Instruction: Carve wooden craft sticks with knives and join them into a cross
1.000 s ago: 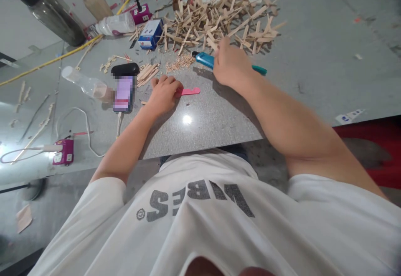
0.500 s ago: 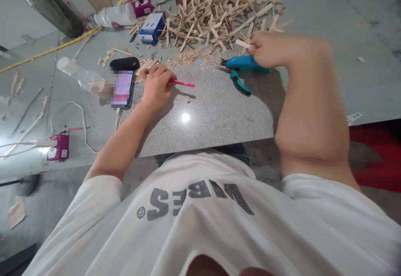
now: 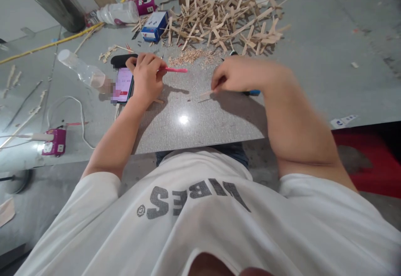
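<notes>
A slim pink pen-like stick (image 3: 177,70) pokes out to the right from between the thumb and fingers of my left hand (image 3: 145,73). That hand is beside a phone (image 3: 124,83) with a lit screen and a black case (image 3: 122,60), over some loose wooden sticks it partly covers. My right hand (image 3: 233,75) pinches a flat wooden craft stick (image 3: 206,96), its free end pointing left, low over the table. Under and behind this hand lie blue-and-teal pliers, mostly hidden; a blue handle end (image 3: 254,92) shows.
Across the back spreads a heap of crossed wooden sticks (image 3: 219,17), with small wood chips (image 3: 189,56) in front. A blue-white box (image 3: 155,26) stands left of it. Clear bottles (image 3: 81,71), a white cable (image 3: 82,115) and a purple adapter (image 3: 56,142) occupy the left.
My right hand has come from the heap's front edge toward me and left, bringing the craft stick and covering the pliers. My left hand has shifted slightly away and left, still gripping the pink stick.
</notes>
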